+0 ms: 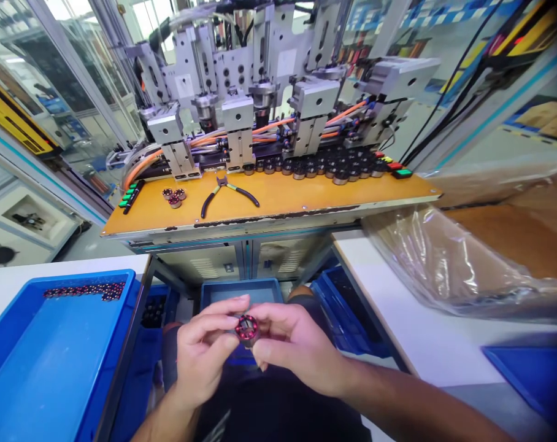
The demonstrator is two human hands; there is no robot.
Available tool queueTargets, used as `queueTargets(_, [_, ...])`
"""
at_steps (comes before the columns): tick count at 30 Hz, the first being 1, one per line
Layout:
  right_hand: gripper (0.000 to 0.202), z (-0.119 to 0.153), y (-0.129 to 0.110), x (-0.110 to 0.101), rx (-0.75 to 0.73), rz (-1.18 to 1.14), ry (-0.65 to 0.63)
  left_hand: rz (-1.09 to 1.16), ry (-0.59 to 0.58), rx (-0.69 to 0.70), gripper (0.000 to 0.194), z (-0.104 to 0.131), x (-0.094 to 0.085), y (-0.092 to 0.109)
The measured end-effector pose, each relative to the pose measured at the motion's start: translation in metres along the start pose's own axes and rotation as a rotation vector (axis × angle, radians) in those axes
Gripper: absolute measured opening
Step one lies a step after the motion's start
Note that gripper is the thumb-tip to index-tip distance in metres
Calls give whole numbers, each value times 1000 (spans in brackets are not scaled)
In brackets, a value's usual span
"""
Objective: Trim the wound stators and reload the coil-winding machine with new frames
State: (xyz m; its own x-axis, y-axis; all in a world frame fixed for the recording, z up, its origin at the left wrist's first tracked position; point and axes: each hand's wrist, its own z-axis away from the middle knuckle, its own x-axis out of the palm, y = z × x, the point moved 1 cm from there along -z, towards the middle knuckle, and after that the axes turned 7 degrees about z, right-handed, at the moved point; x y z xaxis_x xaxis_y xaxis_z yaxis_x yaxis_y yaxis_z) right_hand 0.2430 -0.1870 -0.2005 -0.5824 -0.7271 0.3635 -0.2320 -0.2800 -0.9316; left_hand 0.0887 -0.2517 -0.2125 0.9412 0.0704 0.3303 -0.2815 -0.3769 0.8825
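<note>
A small motor stator (247,330), ring-shaped with red and dark spots around its rim and a steel-coloured side, is held over my lap. My right hand (301,347) grips it from the right, with the thumb at its lower edge and the fingers behind. From the other side, the thumb and fingertips of my left hand (207,347) close on its left edge. Parts of the fingers behind the ring are hidden. On the orange bench beyond lie a few similar stators (174,197) and pliers (227,193) with spread black-and-yellow handles.
Several black round parts (338,169) line the back of the bench (283,202), below a machine with metal clamps (239,116). At left, a blue tray (43,356) holds rows of stators. Clear plastic sheeting (453,258) covers the right side table. A blue bin (242,288) stands beyond my hands.
</note>
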Motion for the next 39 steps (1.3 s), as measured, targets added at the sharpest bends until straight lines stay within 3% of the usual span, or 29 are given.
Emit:
queueTargets(4, [21,-1,3,-1,-64,48,51,-111,77,86,17,-2,-1,2])
queueTargets(7, [15,0,-2,-2,-332,294,161,-6,195,-102,7,-11,2,-6])
queueTargets(9, [19,2,-6,-3,-582,563,273,38,288,-272,15,-17,2,-16])
queueTargets(11, [25,3,-9,-5,-770,856,376,25,377,-342,18,-19,0,-25])
queueTargets(14, [26,4,-7,-13,-954,1219,508,-153,419,-182,7,-8,-2,-25])
queueTargets(18, [27,0,3,-26,-1149,1448,495,-665,122,225,38,11,10,-3])
queueTargets(20, [24,-1,7,-30,-1194,1486,452,-754,49,250,51,12,18,8])
queueTargets(22, [22,-1,9,-31,-1224,1512,416,-752,58,190,51,6,23,14])
queueTargets(25, [22,1,6,-26,-1222,1484,377,-712,41,125,33,-4,25,17])
queueTargets(30, [28,3,-10,-15,-867,1053,302,-706,-60,160,35,-7,17,19])
queueTargets(33, [20,3,-18,-10,-781,817,262,-708,-105,178,40,-5,14,20])
queueTargets(39, [9,0,-15,-4,-674,717,332,-358,-11,-124,31,-3,13,20])
